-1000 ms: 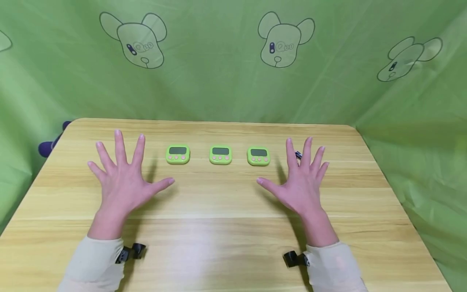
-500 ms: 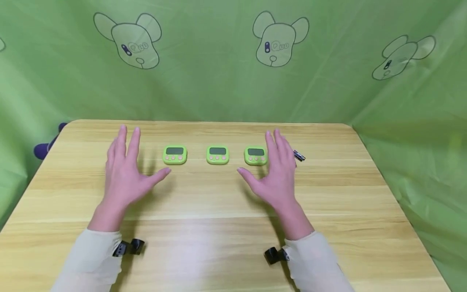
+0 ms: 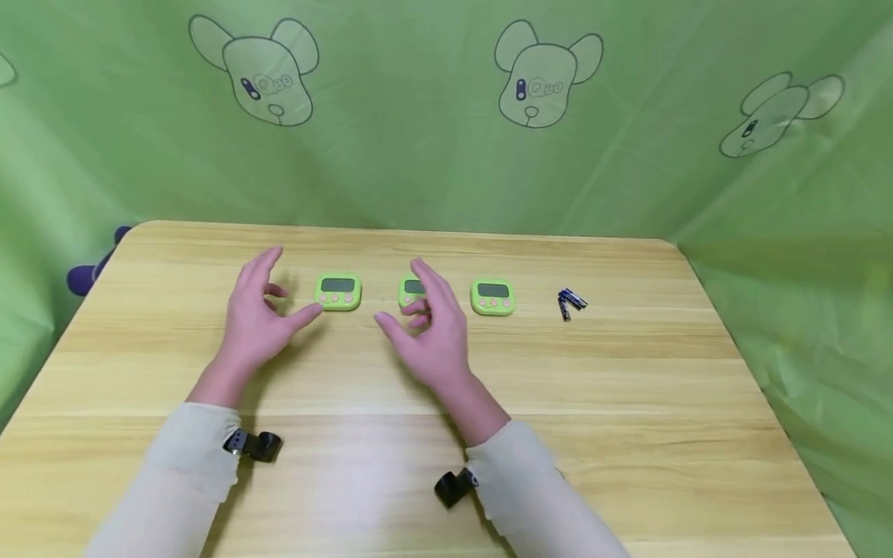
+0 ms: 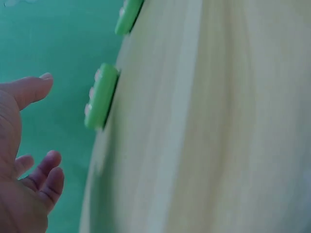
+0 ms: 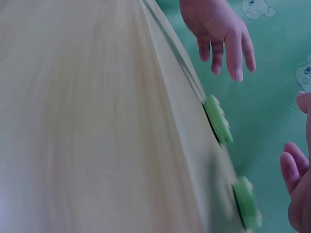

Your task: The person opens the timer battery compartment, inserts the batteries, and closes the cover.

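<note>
Three green digital timers with grey screens and pink buttons lie in a row: the left timer point(image 3: 338, 292), the middle timer point(image 3: 414, 287) and the right timer point(image 3: 492, 297). My left hand point(image 3: 256, 322) hovers just left of the left timer, fingers loosely bent and thumb apart, holding nothing. Over the table in front of the middle timer is my right hand point(image 3: 439, 337), also loosely bent and holding nothing; it hides part of that timer. In the left wrist view the thumb points toward the left timer point(image 4: 101, 96) without contact.
Several small dark batteries point(image 3: 568, 302) lie right of the timers on the wooden table point(image 3: 628, 434). A green curtain point(image 3: 405, 139) with mouse-head drawings hangs behind and beside it. Something purple point(image 3: 82, 279) shows past the left edge.
My right hand has swept left from beside the batteries to the middle timer, uncovering the batteries. My left hand has shifted slightly right. Both hands' spread fingers have relaxed into a bend.
</note>
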Demonstrator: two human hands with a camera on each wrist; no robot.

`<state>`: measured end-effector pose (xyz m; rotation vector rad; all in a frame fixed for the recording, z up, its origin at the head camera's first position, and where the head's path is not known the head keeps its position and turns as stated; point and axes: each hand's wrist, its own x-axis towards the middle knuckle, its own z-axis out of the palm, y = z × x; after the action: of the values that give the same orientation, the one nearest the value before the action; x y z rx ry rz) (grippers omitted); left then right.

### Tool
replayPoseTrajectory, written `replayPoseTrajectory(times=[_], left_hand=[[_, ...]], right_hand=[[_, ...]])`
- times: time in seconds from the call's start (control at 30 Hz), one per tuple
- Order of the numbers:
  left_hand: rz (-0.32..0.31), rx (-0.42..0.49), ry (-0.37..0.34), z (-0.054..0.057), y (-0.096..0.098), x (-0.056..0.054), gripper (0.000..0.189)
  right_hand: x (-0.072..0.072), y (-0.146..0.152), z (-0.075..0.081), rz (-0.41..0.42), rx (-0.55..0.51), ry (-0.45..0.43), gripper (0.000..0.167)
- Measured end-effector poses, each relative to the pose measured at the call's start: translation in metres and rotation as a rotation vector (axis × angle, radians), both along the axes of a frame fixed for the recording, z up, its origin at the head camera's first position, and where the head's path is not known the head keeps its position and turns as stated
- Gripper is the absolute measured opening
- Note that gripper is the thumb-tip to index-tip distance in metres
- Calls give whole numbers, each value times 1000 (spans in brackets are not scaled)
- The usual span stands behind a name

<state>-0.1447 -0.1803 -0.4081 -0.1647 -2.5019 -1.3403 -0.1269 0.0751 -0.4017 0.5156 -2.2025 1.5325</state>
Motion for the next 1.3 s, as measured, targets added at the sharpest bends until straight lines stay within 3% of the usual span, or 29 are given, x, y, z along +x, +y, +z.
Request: replayPoseTrajectory(times=[0.2,0.47,0.63,0.9,1.3], left_hand=[[-29,63,-167,-13,-8,-8,91],[-62,166,-261,-21,-13,-15,83],[-93,145,-275,-24,-12,-20,80],[-56,97,-269,-32,-7,-21,68],[-27,-40,-112,-40,3,-19,42]], right_hand=[[-8,-27,-8,93,-78,-239,86],[-27,-44,-28,111,-11,-314,80],[-32,-46,-34,79,80,-344,77],[-36,-51,-35,0,292,-373,75],[-40,-58,-35,-97,451,-424,56]])
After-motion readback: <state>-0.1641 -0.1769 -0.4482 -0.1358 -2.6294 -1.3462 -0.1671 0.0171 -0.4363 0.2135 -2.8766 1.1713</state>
